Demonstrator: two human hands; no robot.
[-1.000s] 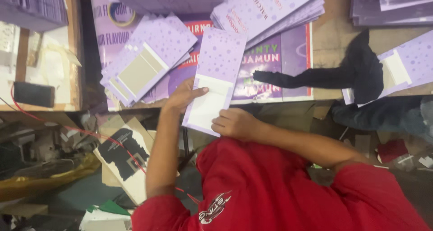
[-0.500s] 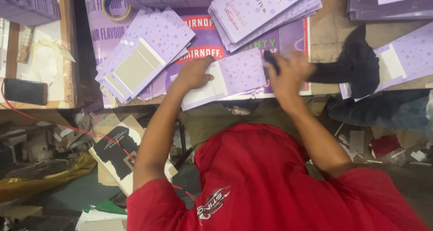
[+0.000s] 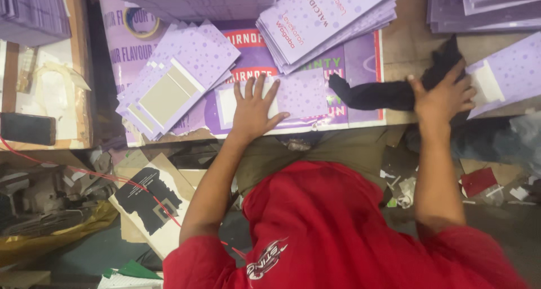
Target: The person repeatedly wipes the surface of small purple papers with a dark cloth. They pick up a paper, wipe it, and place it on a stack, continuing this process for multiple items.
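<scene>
My left hand [image 3: 253,109] lies flat, fingers spread, on a flat purple dotted carton blank [image 3: 304,93] near the table's front edge. The blank rests on a large purple printed sheet [image 3: 360,63]. My right hand [image 3: 442,97] is far to the right, closed over a black cloth [image 3: 375,94] that stretches left across the table. A white-and-purple carton blank [image 3: 507,77] lies just right of that hand.
A fanned pile of purple blanks [image 3: 174,80] lies left of my left hand, and taller stacks [image 3: 327,18] sit behind. More stacks [image 3: 484,7] fill the far right corner. A dark phone [image 3: 27,128] lies at far left. Cardboard scraps [image 3: 146,201] litter the floor.
Both hands held the purple blank at the table edge; it now lies flat under my left hand. My right hand has swung right and taken the black cloth.
</scene>
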